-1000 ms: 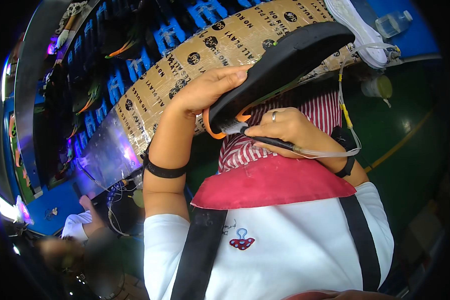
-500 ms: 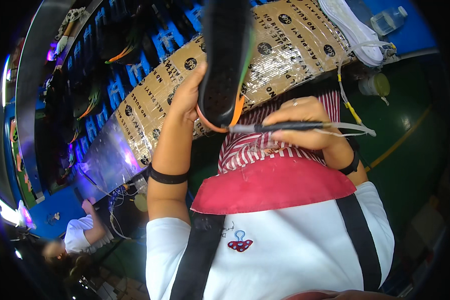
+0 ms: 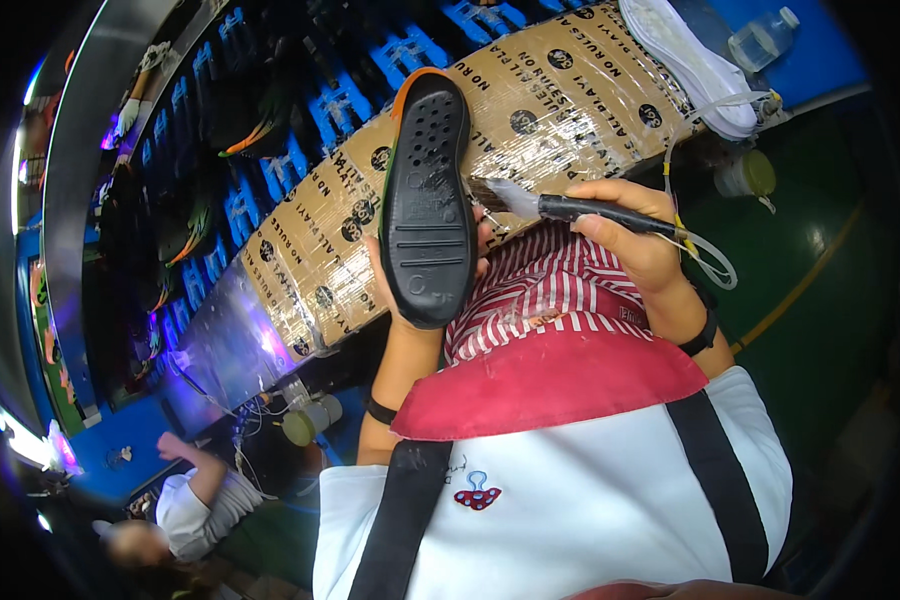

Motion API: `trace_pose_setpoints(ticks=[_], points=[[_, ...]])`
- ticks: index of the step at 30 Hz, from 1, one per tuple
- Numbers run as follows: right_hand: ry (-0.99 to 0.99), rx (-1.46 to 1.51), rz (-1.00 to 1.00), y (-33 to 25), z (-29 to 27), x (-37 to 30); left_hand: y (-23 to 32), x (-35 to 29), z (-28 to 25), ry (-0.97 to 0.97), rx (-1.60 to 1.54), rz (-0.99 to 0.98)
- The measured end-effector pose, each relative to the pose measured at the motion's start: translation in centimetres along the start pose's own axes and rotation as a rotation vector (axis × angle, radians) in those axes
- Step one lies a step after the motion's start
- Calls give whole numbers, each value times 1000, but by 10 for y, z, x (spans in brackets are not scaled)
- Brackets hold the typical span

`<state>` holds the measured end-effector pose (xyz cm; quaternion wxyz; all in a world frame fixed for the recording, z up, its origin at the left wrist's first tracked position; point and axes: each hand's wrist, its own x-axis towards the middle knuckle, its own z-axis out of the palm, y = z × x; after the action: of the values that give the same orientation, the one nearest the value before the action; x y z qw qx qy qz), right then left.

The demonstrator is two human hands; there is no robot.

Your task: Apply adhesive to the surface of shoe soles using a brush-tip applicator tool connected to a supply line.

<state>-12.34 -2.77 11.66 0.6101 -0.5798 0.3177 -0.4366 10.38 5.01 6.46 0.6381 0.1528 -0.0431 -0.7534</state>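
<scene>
My left hand [image 3: 380, 275] is closed around a black shoe sole [image 3: 427, 215], thumb on the left side and fingertips showing at the right. The palm is hidden beneath it. The sole lies lengthwise away from me, its patterned face up, with round holes at the far end and orange and green along the edge. In my right hand [image 3: 638, 225] is a brush [image 3: 580, 208] with a dark handle and pale bristles; a clear tube [image 3: 710, 250] trails from its rear. The bristles point left at the sole's right edge; whether they touch it I cannot tell.
Printed cardboard [image 3: 570, 110] under clear film covers the bench. White soles [image 3: 695, 70] and a clear bottle [image 3: 763, 38] lie at the far right. Blue racks [image 3: 410, 50] line the left, with dark soles among them. A co-worker [image 3: 195, 500] sits at lower left.
The sole has come down and turned, so its patterned face now shows in full. My right hand has moved the brush from the sole's near end up to its right side.
</scene>
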Motion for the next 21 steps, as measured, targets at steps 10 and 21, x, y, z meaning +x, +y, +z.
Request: trace_pose_setpoints(ticks=[10, 21], points=[[83, 59, -16, -10, 28, 16, -38, 11, -3, -18, 7, 35], [473, -539, -454, 3, 36, 60, 111, -176, 110, -143, 281, 942]])
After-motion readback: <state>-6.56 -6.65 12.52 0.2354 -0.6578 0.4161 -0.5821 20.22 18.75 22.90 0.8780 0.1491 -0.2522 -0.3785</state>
